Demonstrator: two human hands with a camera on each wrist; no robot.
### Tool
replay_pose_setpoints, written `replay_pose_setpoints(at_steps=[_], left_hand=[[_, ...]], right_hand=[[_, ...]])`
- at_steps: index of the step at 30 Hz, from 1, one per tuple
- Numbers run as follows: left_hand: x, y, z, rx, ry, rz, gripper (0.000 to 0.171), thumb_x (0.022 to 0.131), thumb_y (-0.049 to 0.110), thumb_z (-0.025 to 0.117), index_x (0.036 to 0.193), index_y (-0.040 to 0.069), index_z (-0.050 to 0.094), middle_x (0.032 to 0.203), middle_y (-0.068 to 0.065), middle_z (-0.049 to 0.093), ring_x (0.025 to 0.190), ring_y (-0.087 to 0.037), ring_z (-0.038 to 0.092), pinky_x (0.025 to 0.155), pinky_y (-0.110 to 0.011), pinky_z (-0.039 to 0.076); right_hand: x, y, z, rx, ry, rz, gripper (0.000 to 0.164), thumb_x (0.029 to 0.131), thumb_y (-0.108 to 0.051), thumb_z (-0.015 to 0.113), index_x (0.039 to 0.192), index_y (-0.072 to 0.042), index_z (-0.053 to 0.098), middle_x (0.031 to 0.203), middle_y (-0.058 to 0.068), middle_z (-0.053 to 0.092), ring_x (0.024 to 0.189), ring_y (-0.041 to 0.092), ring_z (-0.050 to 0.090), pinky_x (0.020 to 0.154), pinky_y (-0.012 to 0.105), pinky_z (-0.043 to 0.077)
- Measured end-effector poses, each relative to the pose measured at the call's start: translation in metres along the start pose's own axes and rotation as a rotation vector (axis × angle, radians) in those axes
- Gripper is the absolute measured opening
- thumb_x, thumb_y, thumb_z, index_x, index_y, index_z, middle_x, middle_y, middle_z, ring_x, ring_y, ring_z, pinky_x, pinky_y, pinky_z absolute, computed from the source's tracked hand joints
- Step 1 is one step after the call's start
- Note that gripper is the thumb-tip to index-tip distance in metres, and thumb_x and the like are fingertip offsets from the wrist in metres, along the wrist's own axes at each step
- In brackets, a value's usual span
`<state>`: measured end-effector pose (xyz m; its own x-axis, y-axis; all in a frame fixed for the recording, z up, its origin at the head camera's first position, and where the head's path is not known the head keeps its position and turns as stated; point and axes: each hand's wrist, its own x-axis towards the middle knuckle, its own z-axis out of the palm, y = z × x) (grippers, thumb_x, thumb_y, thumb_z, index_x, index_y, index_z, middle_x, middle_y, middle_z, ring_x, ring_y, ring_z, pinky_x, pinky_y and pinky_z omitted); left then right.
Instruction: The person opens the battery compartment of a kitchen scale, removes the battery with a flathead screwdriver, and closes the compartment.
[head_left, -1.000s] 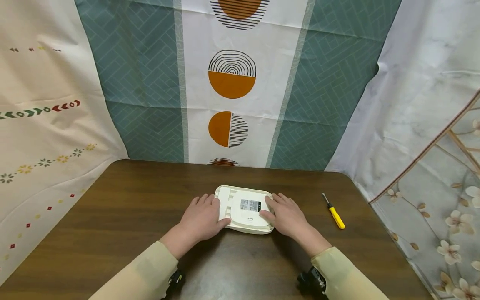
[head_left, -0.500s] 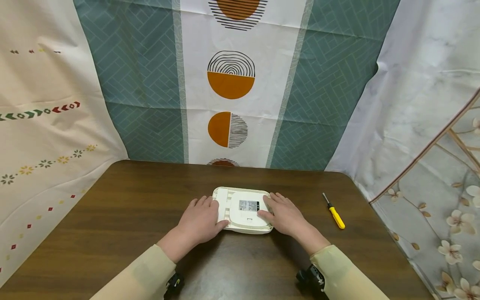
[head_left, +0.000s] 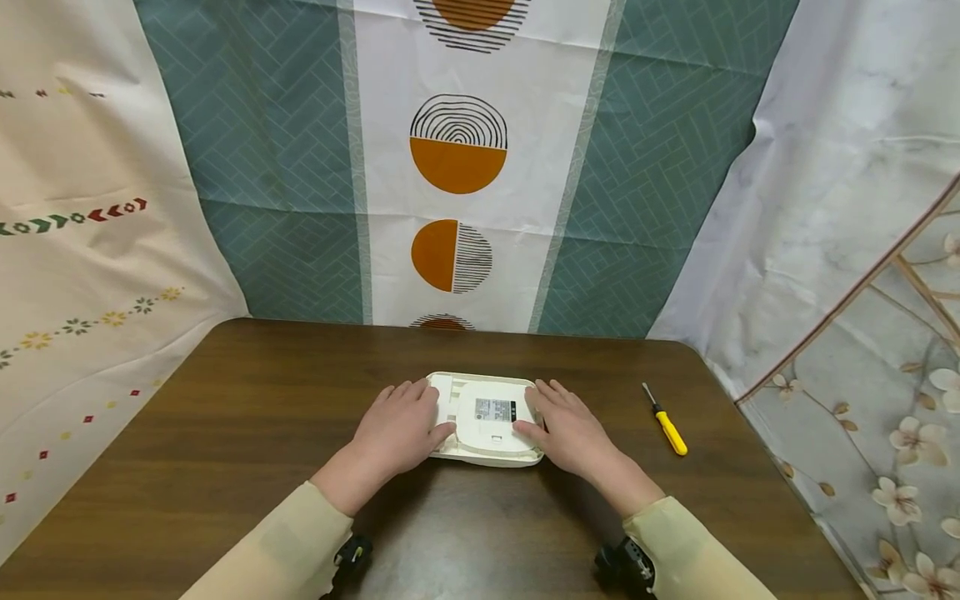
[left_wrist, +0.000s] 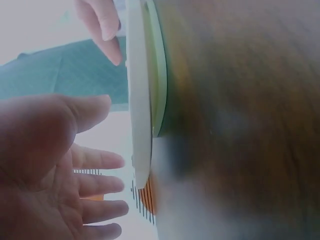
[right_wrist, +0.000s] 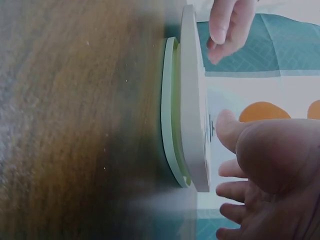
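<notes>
A white, flat, rounded device (head_left: 491, 442), which looks like an upturned kitchen scale, lies label side up on the table. My left hand (head_left: 396, 429) rests at its left end, the thumb over the near left part. On the right end lies my right hand (head_left: 572, 429), its thumb reaching onto the raised panel beside the label (head_left: 495, 410). Both wrist views show the device (left_wrist: 140, 100) edge-on, with a thinner pale plate (right_wrist: 168, 112) beneath it. There the fingers of the left hand (left_wrist: 45, 165) and right hand (right_wrist: 280, 165) are extended, not curled round it.
A screwdriver (head_left: 671, 432) with a yellow handle lies right of the right hand. The brown wooden table (head_left: 225, 467) is bordered by patterned cloths (head_left: 300, 167) at the back and sides.
The head view has tilted slightly. Both hands and the device keep nearly the same places, with no visible change in how the hands lie.
</notes>
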<state>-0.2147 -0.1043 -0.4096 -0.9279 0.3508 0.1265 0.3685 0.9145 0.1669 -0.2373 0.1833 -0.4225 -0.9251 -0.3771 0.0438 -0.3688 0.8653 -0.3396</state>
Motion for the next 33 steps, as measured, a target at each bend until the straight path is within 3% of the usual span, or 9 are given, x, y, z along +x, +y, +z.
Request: replay_pose_setpoints(at_steps=[5, 12, 20, 33], left_hand=[[0.008, 0.002, 0.005, -0.039, 0.001, 0.027, 0.064, 0.109, 0.042, 0.071, 0.150, -0.006, 0.059, 0.164, -0.030, 0.049, 0.150, -0.053, 0.048, 0.124, -0.064, 0.037], [0.010, 0.001, 0.014, -0.084, -0.038, 0.044, 0.074, 0.110, 0.043, 0.070, 0.163, -0.004, 0.048, 0.172, -0.027, 0.039, 0.159, -0.049, 0.036, 0.128, -0.064, 0.031], [0.008, 0.002, 0.020, -0.071, -0.084, 0.060, 0.070, 0.112, 0.045, 0.066, 0.161, -0.003, 0.052, 0.171, -0.026, 0.041, 0.161, -0.048, 0.033, 0.128, -0.064, 0.032], [0.006, -0.002, 0.015, -0.060, -0.116, 0.074, 0.069, 0.112, 0.045, 0.064, 0.162, -0.002, 0.052, 0.172, -0.025, 0.039, 0.161, -0.047, 0.032, 0.128, -0.062, 0.031]], right_hand=[[-0.003, -0.003, 0.001, -0.021, 0.022, -0.035, 0.069, 0.110, -0.038, 0.071, 0.164, -0.002, 0.051, 0.172, 0.021, 0.042, 0.162, 0.047, 0.030, 0.130, 0.066, 0.023], [-0.001, -0.009, 0.003, -0.025, 0.031, -0.051, 0.070, 0.107, -0.040, 0.075, 0.163, -0.004, 0.053, 0.172, 0.016, 0.044, 0.163, 0.043, 0.031, 0.131, 0.063, 0.024], [-0.002, -0.013, 0.004, -0.033, 0.016, -0.070, 0.069, 0.105, -0.040, 0.077, 0.159, -0.002, 0.058, 0.167, 0.016, 0.052, 0.162, 0.039, 0.034, 0.131, 0.061, 0.026], [0.002, -0.019, 0.008, -0.033, -0.015, -0.076, 0.069, 0.103, -0.042, 0.079, 0.159, -0.006, 0.060, 0.166, 0.012, 0.053, 0.164, 0.036, 0.032, 0.132, 0.057, 0.025]])
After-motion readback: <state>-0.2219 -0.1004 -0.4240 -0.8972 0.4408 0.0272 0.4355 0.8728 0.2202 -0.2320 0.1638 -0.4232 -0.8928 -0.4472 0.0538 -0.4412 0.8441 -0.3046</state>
